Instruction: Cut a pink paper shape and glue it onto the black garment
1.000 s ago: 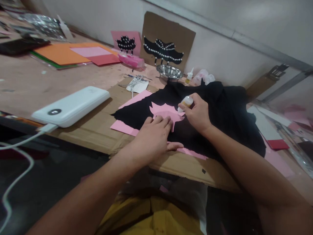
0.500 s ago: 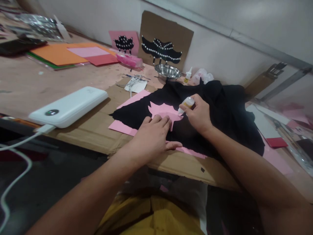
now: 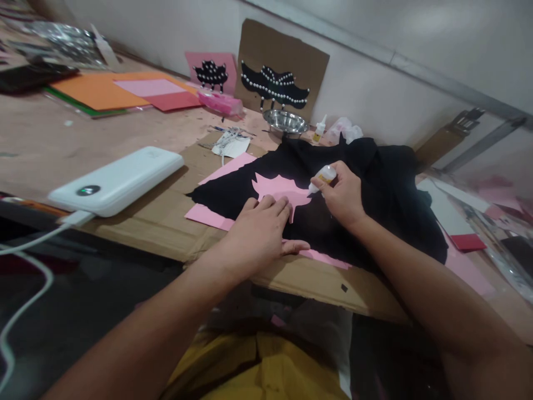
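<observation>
A pink paper cutout point(image 3: 281, 189) with a jagged edge lies on black cloth point(image 3: 375, 189). My left hand point(image 3: 264, 228) rests flat on its lower left part, fingers spread and thumb out to the right. In my right hand point(image 3: 345, 194) is a small white glue bottle point(image 3: 323, 176) with a yellow label. The bottle is tilted, its tip down at the right end of the cutout; whether it touches the paper I cannot tell. Pink paper point(image 3: 208, 216) shows from under the cloth, on a cardboard sheet point(image 3: 166, 233).
A white power bank point(image 3: 116, 180) with a cable lies to the left. Behind are a steel bowl point(image 3: 286, 123), another glue bottle point(image 3: 320, 130) and a cardboard panel point(image 3: 283, 44) with a beaded black shape. Coloured sheets point(image 3: 100, 94) lie at the back left.
My right hand has shifted slightly to the right with the glue bottle, whose tip stays near the cutout's right end. My left hand has hardly moved.
</observation>
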`<act>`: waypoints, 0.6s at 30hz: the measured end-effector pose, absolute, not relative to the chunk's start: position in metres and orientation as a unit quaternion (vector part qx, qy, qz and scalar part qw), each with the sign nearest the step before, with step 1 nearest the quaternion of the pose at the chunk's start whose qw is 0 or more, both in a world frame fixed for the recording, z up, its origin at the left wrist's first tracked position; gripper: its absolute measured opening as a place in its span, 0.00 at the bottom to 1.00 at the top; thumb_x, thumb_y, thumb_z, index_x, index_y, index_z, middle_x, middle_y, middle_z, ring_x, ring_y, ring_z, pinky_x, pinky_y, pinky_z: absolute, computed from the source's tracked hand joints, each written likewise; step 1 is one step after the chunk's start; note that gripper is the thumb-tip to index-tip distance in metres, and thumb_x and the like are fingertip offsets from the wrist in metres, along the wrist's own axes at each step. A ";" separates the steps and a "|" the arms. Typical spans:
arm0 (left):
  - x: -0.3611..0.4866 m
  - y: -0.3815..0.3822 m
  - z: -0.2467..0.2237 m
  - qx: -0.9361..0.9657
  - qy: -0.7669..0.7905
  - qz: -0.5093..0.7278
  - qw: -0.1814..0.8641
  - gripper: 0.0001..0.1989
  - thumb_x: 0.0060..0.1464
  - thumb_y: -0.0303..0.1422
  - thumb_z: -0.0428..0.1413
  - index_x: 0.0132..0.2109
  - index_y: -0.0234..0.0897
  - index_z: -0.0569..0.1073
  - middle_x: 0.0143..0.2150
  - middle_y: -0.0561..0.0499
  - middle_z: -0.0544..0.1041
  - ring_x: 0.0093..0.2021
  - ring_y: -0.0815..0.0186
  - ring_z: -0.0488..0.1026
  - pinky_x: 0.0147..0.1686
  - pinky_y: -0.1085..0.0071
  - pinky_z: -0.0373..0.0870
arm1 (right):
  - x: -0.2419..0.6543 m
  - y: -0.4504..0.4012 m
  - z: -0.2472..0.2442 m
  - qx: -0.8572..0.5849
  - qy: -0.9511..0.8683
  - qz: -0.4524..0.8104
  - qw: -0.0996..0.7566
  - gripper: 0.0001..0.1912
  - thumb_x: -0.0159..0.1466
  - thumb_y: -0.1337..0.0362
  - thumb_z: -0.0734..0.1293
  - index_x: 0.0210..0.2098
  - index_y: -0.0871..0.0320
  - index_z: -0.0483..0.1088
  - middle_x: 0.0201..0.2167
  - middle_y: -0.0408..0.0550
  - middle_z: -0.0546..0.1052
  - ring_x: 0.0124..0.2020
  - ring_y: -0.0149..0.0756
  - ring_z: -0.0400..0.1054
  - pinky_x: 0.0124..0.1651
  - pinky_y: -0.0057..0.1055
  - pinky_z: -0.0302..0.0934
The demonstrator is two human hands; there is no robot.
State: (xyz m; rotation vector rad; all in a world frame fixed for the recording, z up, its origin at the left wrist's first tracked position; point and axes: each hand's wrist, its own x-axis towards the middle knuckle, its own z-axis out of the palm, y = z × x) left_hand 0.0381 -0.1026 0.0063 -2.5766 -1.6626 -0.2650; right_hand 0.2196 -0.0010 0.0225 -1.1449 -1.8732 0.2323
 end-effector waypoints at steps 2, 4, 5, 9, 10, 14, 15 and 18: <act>0.038 -0.102 0.005 -0.838 -0.538 -0.088 0.034 0.36 0.62 0.61 0.42 0.57 0.35 0.72 0.60 0.39 0.73 0.57 0.48 0.66 0.50 0.54 0.60 | 0.220 0.000 0.022 -0.465 -0.757 0.087 0.451 0.14 0.56 0.62 0.73 0.27 0.56 0.63 0.24 0.38 0.69 0.26 0.29 0.60 0.32 0.29 0.55; 0.038 -0.102 0.005 -0.838 -0.537 -0.089 0.032 0.36 0.62 0.61 0.42 0.57 0.36 0.73 0.60 0.39 0.73 0.57 0.48 0.66 0.50 0.54 0.60 | 0.220 0.000 0.022 -0.463 -0.757 0.090 0.452 0.13 0.56 0.62 0.73 0.28 0.56 0.63 0.24 0.38 0.69 0.26 0.29 0.60 0.32 0.29 0.56; 0.038 -0.102 0.005 -0.838 -0.538 -0.090 0.030 0.36 0.61 0.61 0.42 0.57 0.36 0.73 0.59 0.39 0.73 0.57 0.48 0.66 0.50 0.55 0.60 | 0.219 -0.001 0.021 -0.460 -0.758 0.094 0.452 0.13 0.56 0.62 0.73 0.28 0.56 0.64 0.24 0.38 0.69 0.26 0.30 0.60 0.32 0.29 0.56; 0.038 -0.102 0.007 -0.835 -0.543 -0.092 0.019 0.35 0.61 0.60 0.45 0.57 0.37 0.73 0.59 0.39 0.73 0.57 0.48 0.66 0.51 0.55 0.59 | 0.216 -0.008 0.022 -0.451 -0.765 0.109 0.447 0.13 0.57 0.60 0.73 0.28 0.56 0.64 0.24 0.38 0.69 0.25 0.29 0.60 0.31 0.29 0.55; 0.038 -0.103 0.007 -0.834 -0.543 -0.093 0.014 0.34 0.61 0.60 0.45 0.57 0.37 0.73 0.59 0.40 0.73 0.57 0.48 0.66 0.51 0.55 0.59 | 0.216 -0.009 0.022 -0.450 -0.766 0.111 0.445 0.14 0.57 0.60 0.73 0.28 0.56 0.64 0.24 0.38 0.69 0.25 0.29 0.60 0.31 0.29 0.55; 0.038 -0.103 0.008 -0.836 -0.539 -0.101 0.006 0.34 0.61 0.60 0.45 0.58 0.37 0.73 0.60 0.40 0.73 0.57 0.47 0.66 0.51 0.55 0.59 | 0.218 -0.011 0.022 -0.452 -0.767 0.106 0.442 0.13 0.57 0.60 0.73 0.28 0.56 0.64 0.23 0.38 0.69 0.25 0.29 0.60 0.31 0.29 0.55; 0.038 -0.104 0.008 -0.836 -0.539 -0.101 0.007 0.34 0.61 0.60 0.45 0.59 0.37 0.72 0.60 0.40 0.73 0.57 0.48 0.66 0.51 0.55 0.59 | 0.219 -0.011 0.022 -0.454 -0.766 0.103 0.443 0.13 0.57 0.60 0.73 0.28 0.56 0.64 0.24 0.38 0.69 0.25 0.29 0.60 0.31 0.29 0.55; 0.038 -0.104 0.008 -0.837 -0.538 -0.099 0.014 0.34 0.62 0.59 0.45 0.61 0.37 0.70 0.62 0.40 0.71 0.58 0.48 0.65 0.51 0.55 0.59 | 0.221 -0.009 0.022 -0.454 -0.764 0.102 0.447 0.13 0.57 0.60 0.73 0.28 0.56 0.64 0.24 0.38 0.69 0.26 0.30 0.61 0.31 0.29 0.56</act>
